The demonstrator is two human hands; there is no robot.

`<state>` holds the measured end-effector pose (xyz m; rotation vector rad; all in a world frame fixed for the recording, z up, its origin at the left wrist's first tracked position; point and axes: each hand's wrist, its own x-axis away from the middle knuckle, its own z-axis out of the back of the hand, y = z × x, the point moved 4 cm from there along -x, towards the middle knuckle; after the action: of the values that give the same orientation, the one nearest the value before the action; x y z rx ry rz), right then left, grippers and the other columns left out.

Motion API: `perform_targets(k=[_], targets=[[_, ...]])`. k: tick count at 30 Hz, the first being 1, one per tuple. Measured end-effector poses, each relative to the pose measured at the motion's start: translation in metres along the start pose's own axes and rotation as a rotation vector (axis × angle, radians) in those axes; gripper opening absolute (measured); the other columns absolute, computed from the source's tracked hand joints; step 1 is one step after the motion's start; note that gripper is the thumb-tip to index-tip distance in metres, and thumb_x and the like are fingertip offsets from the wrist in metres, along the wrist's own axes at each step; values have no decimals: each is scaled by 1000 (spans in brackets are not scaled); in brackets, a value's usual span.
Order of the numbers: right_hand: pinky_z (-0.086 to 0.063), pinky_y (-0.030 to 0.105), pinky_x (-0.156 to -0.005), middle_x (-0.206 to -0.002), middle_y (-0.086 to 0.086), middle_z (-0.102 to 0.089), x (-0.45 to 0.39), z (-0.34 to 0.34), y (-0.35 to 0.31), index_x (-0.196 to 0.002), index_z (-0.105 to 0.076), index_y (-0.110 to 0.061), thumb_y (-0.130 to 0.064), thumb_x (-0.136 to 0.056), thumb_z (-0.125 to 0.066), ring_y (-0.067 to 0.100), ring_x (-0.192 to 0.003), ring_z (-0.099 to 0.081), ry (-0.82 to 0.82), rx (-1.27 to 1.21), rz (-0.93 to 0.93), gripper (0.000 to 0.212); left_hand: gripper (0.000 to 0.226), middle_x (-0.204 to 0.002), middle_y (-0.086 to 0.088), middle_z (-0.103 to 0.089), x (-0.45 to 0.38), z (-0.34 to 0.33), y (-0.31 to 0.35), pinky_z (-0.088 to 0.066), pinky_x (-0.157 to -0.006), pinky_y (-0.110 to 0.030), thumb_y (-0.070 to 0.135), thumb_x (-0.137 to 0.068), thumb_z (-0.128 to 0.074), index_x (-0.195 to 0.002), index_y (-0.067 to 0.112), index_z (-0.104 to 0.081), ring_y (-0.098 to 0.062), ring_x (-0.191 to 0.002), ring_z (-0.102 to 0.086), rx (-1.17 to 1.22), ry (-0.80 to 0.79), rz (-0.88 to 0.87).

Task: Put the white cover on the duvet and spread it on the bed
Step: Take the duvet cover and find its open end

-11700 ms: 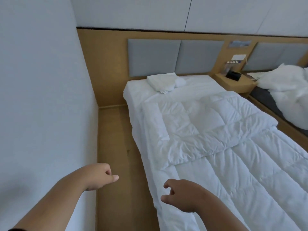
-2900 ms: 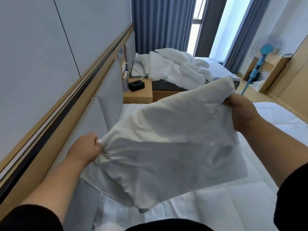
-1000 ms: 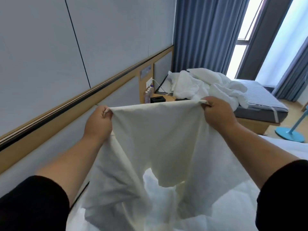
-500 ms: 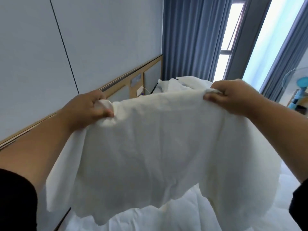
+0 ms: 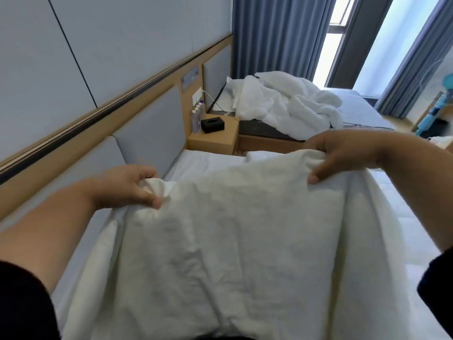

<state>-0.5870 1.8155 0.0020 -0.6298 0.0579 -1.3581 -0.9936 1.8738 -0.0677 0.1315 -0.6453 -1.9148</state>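
I've got the white cover (image 5: 228,241) up in front of me, one top corner in each hand, and it hangs down in a broad sheet over the bed (image 5: 206,165) below. My left hand (image 5: 127,187) has its fingers curled over a bunched corner with the thumb pressed underneath. My right hand (image 5: 343,155) pinches the other corner the same way, thumb at the front and fingers wrapped over the top edge. Both grips are closed tight on cloth.

This feels like it should be light, thin stuff: it creases everywhere, sags between my hands and has no stiffness at all. It won't break, but I judge it will slide and bunch easily, so corners and seams are the places to hold, not the middle. To get the duvet inside I'd want to find the open edge and keep a corner in each fist.

The duvet itself I can't pick out for certain; the cover hides most of the bed.

Beyond, a bedside table (image 5: 215,141) carries a black tissue box (image 5: 212,125) and some small bottles (image 5: 197,116). There's a plate on the headboard panel (image 5: 190,76), but any writing on it is too blurred to read. No brand or label shows on the cover.
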Motion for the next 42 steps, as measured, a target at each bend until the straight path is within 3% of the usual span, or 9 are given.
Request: perform_targets(k=[7,11,16,20,24,26,32,38,42], targets=[[-44,29,-81,-103,-8,-61,-109,-192,130,-107,-59,-31,-21,-84,-72,19,-103,-60,-43,76,-336,29,24,-118,5,-56,-44,-200,-122,-43,-83,-28,29,-88,-67,-102,41,-52,-20,-111,-58,-59,-183,193],[-48,42,-100,-128,5,-60,-111,-330,189,-133,-49,-28,-30,-89,-65,27,-116,-58,-98,31,-591,47,80,-153,-2,-33,-24,-306,-187,-41,-106,-35,27,-80,-68,-151,25,-30,-25,-135,-45,-118,-500,399],[-45,44,-103,-138,3,-53,-106,-434,188,-143,-41,-31,-38,-90,-66,28,-122,-55,-336,58,-642,59,93,-153,-8,-32,20,-359,-240,-43,-104,-35,40,-78,-75,-154,27,-24,-29,-134,-43,-37,-577,579],[-46,49,-103,-140,8,-50,-131,-447,197,-146,-38,-28,-38,-86,-71,33,-123,-53,-195,-25,-783,69,87,-146,-4,-38,30,-376,-275,-46,-98,-43,54,-78,-72,-148,28,-28,-34,-125,-47,-92,-442,612],[-39,51,-108,-144,20,-39,-114,-466,218,-148,-26,-10,-50,-71,-85,43,-132,-42,-69,-169,-1257,105,13,-107,-11,-58,16,-386,-295,-52,-74,-42,24,-87,-52,-100,21,-52,-33,-87,-57,-74,-373,551],[-44,44,-103,-141,21,-47,-92,-494,219,-146,-31,-1,-48,-67,-89,39,-129,-49,-132,-274,-1368,108,7,-99,-11,-54,13,-383,-306,-51,-69,-40,20,-88,-51,-95,19,-51,-32,-80,-55,-63,-342,594],[-42,35,-76,-88,8,-54,-63,-522,212,-109,-52,-8,-22,-93,-55,31,-85,-52,-262,-42,-1196,21,26,-96,-2,-61,4,-377,-312,-52,-66,-35,51,-95,-45,-106,29,-55,-28,-79,-64,-62,-450,576],[-40,36,-77,-92,13,-48,-56,-457,235,-111,-53,-7,-8,-93,-46,35,-94,-53,-157,59,-1116,20,25,-71,-19,-70,-37,-328,-293,-62,-65,-46,24,-102,-44,-91,16,-64,-32,-58,-72,330,-141,858],[-41,37,-72,-86,10,-45,-59,-340,255,-105,-54,-8,-17,-95,-49,31,-82,-47,-7,239,-1025,14,19,-103,-22,-71,-111,-225,-285,-48,-73,-37,11,-87,-71,-105,5,-70,-38,-90,-67,-67,-100,647]])
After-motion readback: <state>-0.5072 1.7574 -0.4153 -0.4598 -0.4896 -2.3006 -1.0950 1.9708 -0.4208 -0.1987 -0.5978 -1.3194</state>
